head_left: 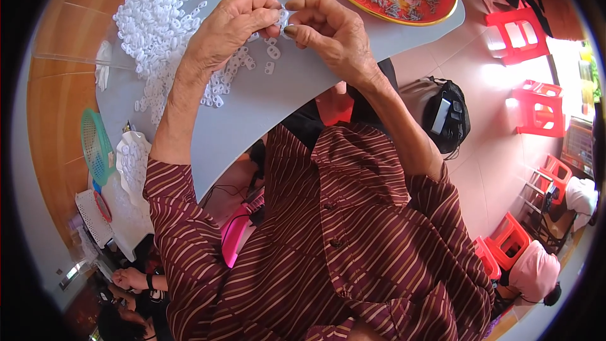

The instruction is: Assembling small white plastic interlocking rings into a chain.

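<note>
Above the grey table, my left hand and my right hand meet with thumbs and fingertips closed. Pinched between them is a small white plastic piece, mostly covered by the fingers. Loose white oval pieces with holes lie just below the hands. Left of my left hand, a large pile of the same white pieces spreads across the table. Beyond my right hand is a round red tray with a gold rim, holding many small grey metal pins.
A green basket and a scalloped white tray with white pieces stand at left. Another person's hand shows at lower left. Red stools and a black bag are on the floor at right.
</note>
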{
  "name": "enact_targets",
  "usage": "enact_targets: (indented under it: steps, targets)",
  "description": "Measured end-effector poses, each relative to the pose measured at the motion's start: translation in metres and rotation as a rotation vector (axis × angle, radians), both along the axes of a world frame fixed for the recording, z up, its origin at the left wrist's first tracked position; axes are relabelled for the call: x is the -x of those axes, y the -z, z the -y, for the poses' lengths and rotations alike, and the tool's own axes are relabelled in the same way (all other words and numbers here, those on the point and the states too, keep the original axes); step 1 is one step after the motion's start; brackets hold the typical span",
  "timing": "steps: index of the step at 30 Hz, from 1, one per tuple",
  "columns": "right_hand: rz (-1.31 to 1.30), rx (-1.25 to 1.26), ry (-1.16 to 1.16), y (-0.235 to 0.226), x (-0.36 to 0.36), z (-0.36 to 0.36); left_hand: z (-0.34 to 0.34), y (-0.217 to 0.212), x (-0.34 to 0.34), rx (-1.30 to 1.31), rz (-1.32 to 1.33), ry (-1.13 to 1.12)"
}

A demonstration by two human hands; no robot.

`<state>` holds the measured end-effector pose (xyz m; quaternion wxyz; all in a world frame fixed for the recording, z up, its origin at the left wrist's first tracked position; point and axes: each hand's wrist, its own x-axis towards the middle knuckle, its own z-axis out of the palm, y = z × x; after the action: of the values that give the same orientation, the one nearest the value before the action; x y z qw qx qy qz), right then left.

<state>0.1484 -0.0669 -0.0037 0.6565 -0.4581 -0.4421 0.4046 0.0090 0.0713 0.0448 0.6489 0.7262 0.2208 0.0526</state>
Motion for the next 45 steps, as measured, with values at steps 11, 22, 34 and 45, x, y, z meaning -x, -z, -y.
enact_targets:
  steps: [11, 22, 34, 45]
  targets:
    - [0.005, 0.002, 0.041, -0.001, 0.002, 0.0, 0.001, 0.003, -0.004, -0.011, 0.034, -0.036]
    - [0.002, -0.025, 0.045, 0.003, 0.003, 0.0, 0.0, -0.011, -0.005, -0.152, -0.007, 0.043]
    - [-0.026, -0.035, 0.078, 0.005, 0.003, 0.0, 0.02, -0.003, 0.001, -0.32, 0.006, -0.049]
    - [-0.088, -0.076, 0.022, 0.001, 0.007, -0.001, 0.041, 0.022, 0.0, -0.414, 0.142, -0.265]
